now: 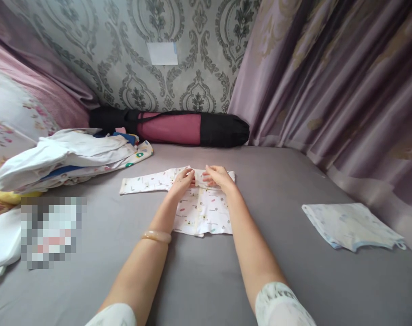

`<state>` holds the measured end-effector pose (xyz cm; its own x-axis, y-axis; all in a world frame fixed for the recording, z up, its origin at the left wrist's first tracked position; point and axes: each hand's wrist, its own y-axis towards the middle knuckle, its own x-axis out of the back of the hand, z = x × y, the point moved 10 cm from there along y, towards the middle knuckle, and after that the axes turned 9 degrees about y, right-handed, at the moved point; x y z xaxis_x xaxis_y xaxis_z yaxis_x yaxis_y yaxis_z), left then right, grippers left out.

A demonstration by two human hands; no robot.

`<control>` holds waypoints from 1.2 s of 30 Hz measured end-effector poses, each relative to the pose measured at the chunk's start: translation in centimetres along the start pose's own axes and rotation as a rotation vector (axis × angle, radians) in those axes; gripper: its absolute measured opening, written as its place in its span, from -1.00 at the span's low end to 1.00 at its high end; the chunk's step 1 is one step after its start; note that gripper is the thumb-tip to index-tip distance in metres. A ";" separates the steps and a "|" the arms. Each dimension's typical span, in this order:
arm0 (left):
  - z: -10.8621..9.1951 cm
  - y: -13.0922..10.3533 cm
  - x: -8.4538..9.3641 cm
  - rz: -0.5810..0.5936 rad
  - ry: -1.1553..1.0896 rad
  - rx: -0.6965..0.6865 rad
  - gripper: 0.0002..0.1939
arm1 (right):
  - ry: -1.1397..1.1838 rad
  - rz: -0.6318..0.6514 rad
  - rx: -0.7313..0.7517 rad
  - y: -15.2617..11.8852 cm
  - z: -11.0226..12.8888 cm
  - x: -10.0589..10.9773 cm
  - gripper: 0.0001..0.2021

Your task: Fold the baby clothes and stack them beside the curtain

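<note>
A small white baby top with a button front and tiny printed figures lies flat on the grey sheet. Its left sleeve stretches out to the side, while the right sleeve appears folded across the upper part. My left hand, a pale bangle on its forearm, is over the upper left of the top, fingers loosely bent and apart. Facing it, my right hand hovers at the upper right with its fingers spread and slightly curled. Neither hand visibly grips the cloth; whether the fingertips touch it is unclear.
Grey sheet covers the surface. Heaped clothes lie at the left, near a white item and a blurred-out patch. Folded pale cloth rests at the right. A long black and maroon bag lies against the wall, between curtains.
</note>
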<state>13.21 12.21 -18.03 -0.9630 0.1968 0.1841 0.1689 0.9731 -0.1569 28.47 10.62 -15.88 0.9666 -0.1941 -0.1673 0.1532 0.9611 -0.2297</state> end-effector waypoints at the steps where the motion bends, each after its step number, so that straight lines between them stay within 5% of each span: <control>1: 0.0 0.0 0.0 0.000 0.012 -0.008 -0.60 | 0.015 -0.029 0.011 -0.1 0.6 0.7 -0.83; 9: -0.9 0.2 -0.8 0.028 0.187 -0.134 -0.57 | 0.162 -0.389 0.162 -2.0 4.8 11.2 -0.84; 13: -1.1 0.0 -1.0 0.031 0.229 -0.122 -0.58 | -0.041 -0.477 0.128 -2.1 3.7 13.2 -0.82; 19: -1.7 -0.6 -0.5 0.004 0.246 -0.151 -0.53 | -0.529 -0.427 0.165 -0.9 3.1 11.5 -0.78; 25: -1.9 -0.5 0.3 -0.039 0.258 -0.193 -0.54 | -1.131 -0.320 0.217 -1.1 2.4 6.0 -0.63; 30: -2.1 -0.3 1.2 -0.123 0.406 -0.233 -0.57 | -1.296 -0.228 0.217 -1.4 0.0 2.3 -0.50; 36: -2.2 0.1 1.0 -0.135 0.655 -0.283 -0.54 | -1.323 -0.215 0.169 -1.5 -1.5 2.2 -0.35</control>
<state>12.71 12.77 -15.75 -0.6706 0.0183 0.7416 0.1908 0.9703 0.1485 30.01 8.44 -17.36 0.3770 -0.1015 0.9206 0.2561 0.9666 0.0016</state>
